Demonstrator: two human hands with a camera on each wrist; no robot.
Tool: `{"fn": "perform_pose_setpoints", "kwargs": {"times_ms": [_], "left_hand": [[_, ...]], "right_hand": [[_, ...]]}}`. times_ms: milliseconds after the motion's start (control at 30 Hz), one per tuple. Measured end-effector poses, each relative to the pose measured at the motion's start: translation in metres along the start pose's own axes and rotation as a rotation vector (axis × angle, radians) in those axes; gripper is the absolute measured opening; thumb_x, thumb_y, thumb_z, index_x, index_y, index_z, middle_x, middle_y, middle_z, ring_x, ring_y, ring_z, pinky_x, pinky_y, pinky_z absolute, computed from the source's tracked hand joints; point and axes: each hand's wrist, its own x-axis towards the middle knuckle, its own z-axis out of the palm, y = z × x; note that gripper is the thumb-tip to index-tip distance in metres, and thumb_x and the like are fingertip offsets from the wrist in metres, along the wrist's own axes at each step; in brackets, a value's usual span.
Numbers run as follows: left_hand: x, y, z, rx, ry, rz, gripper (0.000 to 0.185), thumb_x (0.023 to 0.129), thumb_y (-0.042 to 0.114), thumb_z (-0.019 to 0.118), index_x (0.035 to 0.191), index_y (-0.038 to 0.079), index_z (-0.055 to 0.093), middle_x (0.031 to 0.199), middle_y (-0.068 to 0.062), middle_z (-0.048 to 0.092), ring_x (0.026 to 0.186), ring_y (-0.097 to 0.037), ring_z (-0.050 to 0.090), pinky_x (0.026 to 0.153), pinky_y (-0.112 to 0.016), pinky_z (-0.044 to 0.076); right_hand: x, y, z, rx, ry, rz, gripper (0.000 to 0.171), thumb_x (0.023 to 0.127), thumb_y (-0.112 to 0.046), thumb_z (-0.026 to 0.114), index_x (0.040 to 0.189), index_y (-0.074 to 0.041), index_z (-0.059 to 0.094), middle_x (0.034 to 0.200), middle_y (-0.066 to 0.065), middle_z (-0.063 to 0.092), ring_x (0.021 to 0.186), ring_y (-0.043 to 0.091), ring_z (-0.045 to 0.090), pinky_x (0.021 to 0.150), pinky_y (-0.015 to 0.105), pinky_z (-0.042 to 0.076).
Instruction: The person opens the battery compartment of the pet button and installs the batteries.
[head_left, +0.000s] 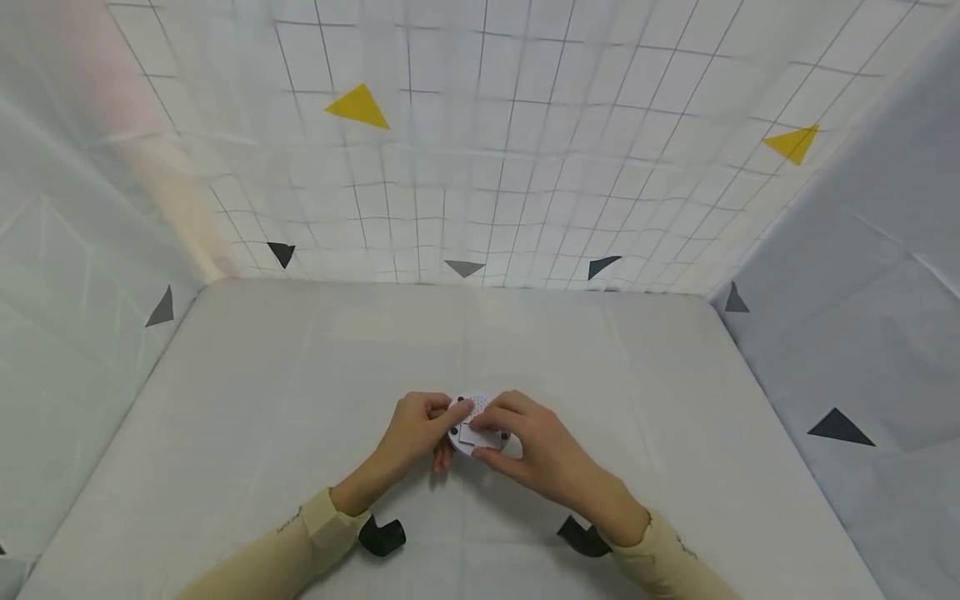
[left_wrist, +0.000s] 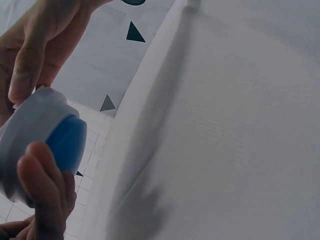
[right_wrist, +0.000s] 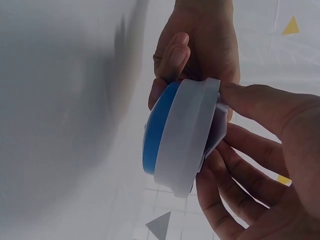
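Observation:
A round white device [head_left: 456,444] with a blue domed face [right_wrist: 159,132] is held up over the table, its back towards the head camera. That back shows a patch of small holes, small black feet and a rectangular battery cover [head_left: 469,436]. My left hand [head_left: 420,427] grips the device by its left rim, thumb on the back and fingers underneath. At the other side, my right hand [head_left: 543,446] pinches the battery cover between thumb and fingers. Seen from the right wrist, the cover stands tilted out from the back. What lies beneath it is hidden.
White sheeting covers the table [head_left: 360,333] and the side walls. A gridded back wall [head_left: 525,150] carries yellow and dark triangles. Black curved pieces [head_left: 382,537] show beside both cuffs.

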Motion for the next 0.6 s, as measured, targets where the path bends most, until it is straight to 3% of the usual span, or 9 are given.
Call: {"fn": "perform_pose_setpoints", "kwargs": {"times_ms": [267, 600], "left_hand": [[-0.0001, 0.0006, -0.0008, 0.001, -0.011, 0.002, 0.04, 0.103, 0.038, 0.069, 0.08, 0.005, 0.069, 0.05, -0.009, 0.064, 0.036, -0.019, 0.059, 0.04, -0.046, 0.054], [0.0005, 0.0007, -0.001, -0.012, -0.006, -0.013, 0.042, 0.103, 0.04, 0.069, 0.081, 0.004, 0.068, 0.051, -0.01, 0.064, 0.036, -0.02, 0.059, 0.039, -0.042, 0.053]], "right_hand": [[0.0006, 0.0046, -0.0006, 0.035, 0.009, 0.036, 0.032, 0.083, -0.02, 0.092, 0.109, -0.014, 0.075, 0.107, -0.003, 0.068, 0.093, 0.011, 0.062, 0.076, 0.03, 0.059], [0.0008, 0.0084, -0.0008, 0.068, 0.035, 0.093, 0.034, 0.081, -0.025, 0.094, 0.107, -0.014, 0.075, 0.105, -0.002, 0.068, 0.094, 0.011, 0.064, 0.078, 0.032, 0.06]]}}
